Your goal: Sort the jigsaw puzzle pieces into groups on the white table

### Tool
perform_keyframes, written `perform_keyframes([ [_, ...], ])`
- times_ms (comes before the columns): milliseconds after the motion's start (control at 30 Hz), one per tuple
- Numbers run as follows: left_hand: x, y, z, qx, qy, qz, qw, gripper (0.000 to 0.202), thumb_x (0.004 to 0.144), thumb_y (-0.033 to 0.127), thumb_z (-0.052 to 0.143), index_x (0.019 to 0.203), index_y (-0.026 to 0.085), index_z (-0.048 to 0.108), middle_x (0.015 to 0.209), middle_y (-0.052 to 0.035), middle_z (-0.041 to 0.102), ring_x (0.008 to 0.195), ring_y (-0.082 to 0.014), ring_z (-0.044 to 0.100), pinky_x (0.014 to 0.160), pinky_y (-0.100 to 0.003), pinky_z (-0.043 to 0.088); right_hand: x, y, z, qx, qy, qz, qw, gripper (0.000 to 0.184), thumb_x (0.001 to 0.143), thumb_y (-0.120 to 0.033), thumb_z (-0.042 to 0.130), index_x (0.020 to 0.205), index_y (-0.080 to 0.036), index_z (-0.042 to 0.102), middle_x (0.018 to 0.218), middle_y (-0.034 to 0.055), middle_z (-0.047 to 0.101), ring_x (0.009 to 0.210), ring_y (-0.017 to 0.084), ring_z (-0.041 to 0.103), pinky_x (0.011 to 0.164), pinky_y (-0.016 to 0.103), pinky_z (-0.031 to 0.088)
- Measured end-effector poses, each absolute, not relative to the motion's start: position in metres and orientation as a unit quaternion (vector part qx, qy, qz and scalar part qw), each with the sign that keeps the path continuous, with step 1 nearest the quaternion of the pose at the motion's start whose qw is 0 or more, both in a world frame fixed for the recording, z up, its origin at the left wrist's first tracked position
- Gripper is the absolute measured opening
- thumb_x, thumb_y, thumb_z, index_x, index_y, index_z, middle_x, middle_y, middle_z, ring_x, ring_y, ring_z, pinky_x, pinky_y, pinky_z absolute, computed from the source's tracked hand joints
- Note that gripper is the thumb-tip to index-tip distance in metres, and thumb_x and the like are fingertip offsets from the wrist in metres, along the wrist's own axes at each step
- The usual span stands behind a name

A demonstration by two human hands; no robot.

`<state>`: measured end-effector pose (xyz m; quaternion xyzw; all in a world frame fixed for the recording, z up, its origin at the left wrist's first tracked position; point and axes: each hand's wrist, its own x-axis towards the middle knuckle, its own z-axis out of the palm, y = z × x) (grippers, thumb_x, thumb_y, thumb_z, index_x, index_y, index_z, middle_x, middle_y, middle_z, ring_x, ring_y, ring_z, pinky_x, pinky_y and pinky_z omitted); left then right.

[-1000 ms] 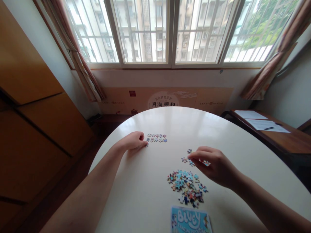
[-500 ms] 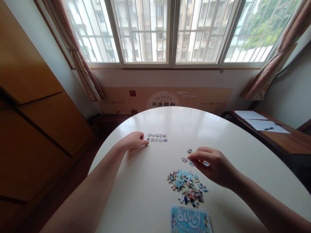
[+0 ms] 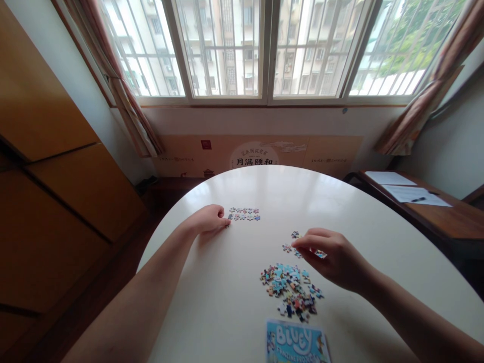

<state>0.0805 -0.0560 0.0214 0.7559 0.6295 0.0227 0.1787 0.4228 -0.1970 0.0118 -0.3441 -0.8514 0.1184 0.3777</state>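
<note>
Left hand (image 3: 209, 219): fingers curled, fingertips down on one small piece (image 3: 227, 226) at the desk surface; cannot tell whether it is pinched or only pressed.
Right hand (image 3: 331, 252): thumb and fingers drawn narrow, tips near the loose pieces (image 3: 287, 248); cannot tell whether anything is held between them.
Small piece: on the white desk (image 3: 212, 302), just nearer than the left end of the near row (image 3: 243, 218), mostly hidden by the fingertips.
Rows: far row (image 3: 250, 210) and near row lie side by side, pieces close together, line fairly straight.
Pile (image 3: 289, 288): heaped nearer the person than the loose pieces, some overlapping; blue booklet or box (image 3: 297, 343) marked BLUEY just beyond its near edge.
Handling, left: light fingertip pressure and a short slide should suit a thin flat piece; lining up on the end piece above would keep spacing even. Lifting risks a flip.
Handling, right: pinching by opposite edges seems best, wrist kept high so the palm does not sweep its neighbours.
Risk: left fingertips sit close to the near row; a sideways nudge could put it out of line.
</note>
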Motion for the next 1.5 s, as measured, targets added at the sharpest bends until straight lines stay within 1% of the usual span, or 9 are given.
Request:
perform_keyframes([
  [100,0.077,-0.053,0.020,0.744,0.629,0.039,0.221,0.037,0.076,0.056,0.059,0.068,0.023,0.045,0.061,0.0011,0.048,0.057,-0.0161,0.043,0.055,-0.030,0.029,0.423,-0.197,0.012,-0.346,-0.850,0.118,0.379,0.016,0.096,-0.016,0.059,0.102,-0.022,0.073,0.082,0.0024,0.071,0.070,0.013,0.065,0.064,0.026,0.051],
  [233,0.074,-0.054,0.022,0.707,0.639,0.065,0.294,0.039,0.082,0.059,0.050,0.069,0.023,0.044,0.062,0.0003,0.048,0.053,-0.0162,0.045,0.055,-0.030,0.032,0.422,-0.198,0.013,-0.343,-0.851,0.113,0.381,0.016,0.096,-0.016,0.059,0.100,-0.021,0.073,0.080,0.0025,0.070,0.069,0.012,0.064,0.063,0.026,0.051],
  [400,0.077,-0.058,0.026,0.743,0.630,0.026,0.224,0.038,0.075,0.056,0.061,0.068,0.023,0.044,0.060,0.0006,0.048,0.055,-0.0163,0.045,0.053,-0.030,0.029,0.422,-0.198,0.014,-0.342,-0.852,0.108,0.381,0.016,0.096,-0.017,0.058,0.100,-0.021,0.073,0.080,0.0031,0.070,0.068,0.013,0.064,0.062,0.027,0.050],
  [600,0.083,-0.060,0.029,0.763,0.622,0.000,0.175,0.035,0.072,0.052,0.063,0.069,0.023,0.044,0.061,0.0007,0.051,0.060,-0.0173,0.046,0.056,-0.030,0.030,0.422,-0.198,0.014,-0.345,-0.852,0.107,0.378,0.016,0.096,-0.018,0.058,0.100,-0.020,0.074,0.079,0.0041,0.070,0.067,0.014,0.064,0.061,0.028,0.050],
  [1033,0.085,-0.059,0.024,0.746,0.645,0.010,0.166,0.031,0.071,0.050,0.065,0.070,0.023,0.050,0.064,-0.0008,0.056,0.062,-0.0190,0.052,0.055,-0.031,0.030,0.420,-0.198,0.016,-0.338,-0.854,0.119,0.377,0.017,0.097,-0.017,0.057,0.099,-0.021,0.074,0.082,0.0042,0.072,0.071,0.014,0.067,0.065,0.028,0.053],
  [1200,0.085,-0.062,0.028,0.741,0.642,0.020,0.197,0.034,0.073,0.051,0.064,0.069,0.023,0.048,0.061,0.0003,0.051,0.056,-0.0172,0.047,0.055,-0.030,0.030,0.421,-0.198,0.015,-0.340,-0.855,0.112,0.376,0.016,0.096,-0.017,0.058,0.099,-0.021,0.073,0.081,0.0036,0.071,0.069,0.013,0.065,0.063,0.028,0.052],
  [1300,0.084,-0.061,0.030,0.730,0.648,0.035,0.216,0.034,0.077,0.053,0.061,0.069,0.022,0.048,0.062,-0.0005,0.052,0.058,-0.0178,0.048,0.057,-0.030,0.031,0.423,-0.199,0.014,-0.344,-0.853,0.111,0.376,0.016,0.096,-0.018,0.058,0.100,-0.021,0.074,0.080,0.0036,0.070,0.068,0.013,0.064,0.062,0.028,0.051],
  [1400,0.088,-0.064,0.034,0.738,0.648,0.045,0.181,0.032,0.080,0.050,0.058,0.068,0.022,0.048,0.065,-0.0017,0.053,0.062,-0.0182,0.049,0.058,-0.030,0.031,0.424,-0.198,0.014,-0.352,-0.856,0.118,0.359,0.017,0.096,-0.018,0.058,0.100,-0.021,0.074,0.082,0.0043,0.071,0.070,0.014,0.064,0.063,0.029,0.052],
  [1500,0.099,-0.075,0.042,0.779,0.605,0.077,0.144,0.033,0.085,0.048,0.054,0.068,0.022,0.044,0.064,-0.0008,0.051,0.060,-0.0166,0.045,0.057,-0.031,0.028,0.425,-0.196,0.013,-0.358,-0.868,0.130,0.317,0.019,0.095,-0.016,0.058,0.103,-0.022,0.075,0.090,0.0054,0.073,0.078,0.016,0.067,0.070,0.031,0.054],
])
